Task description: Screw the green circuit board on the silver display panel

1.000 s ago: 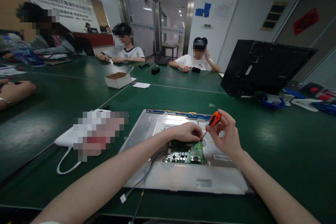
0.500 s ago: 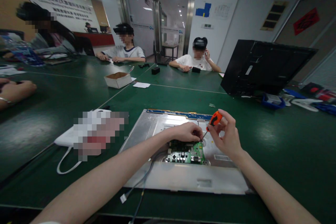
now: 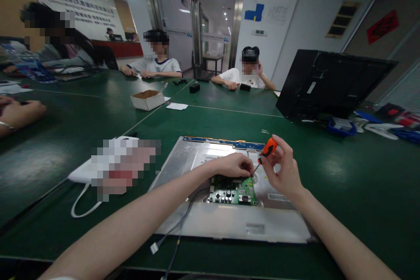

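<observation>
Fingers of the right hand pinch the glossy orange-and-black screwdriver nearly closed around its handle, which shows more orange than a second ago, having rolled in the grip. Its thin metal shaft slants down to the upper right corner of the green circuit board. The left hand stays curled over the board's upper edge, fingertips close together (whether they hold anything, I cannot tell). Under the board lies the dull silver metal panel, flat and roughly rectangular; left of the board, thin dark cables trail onto the smooth green bench.
</observation>
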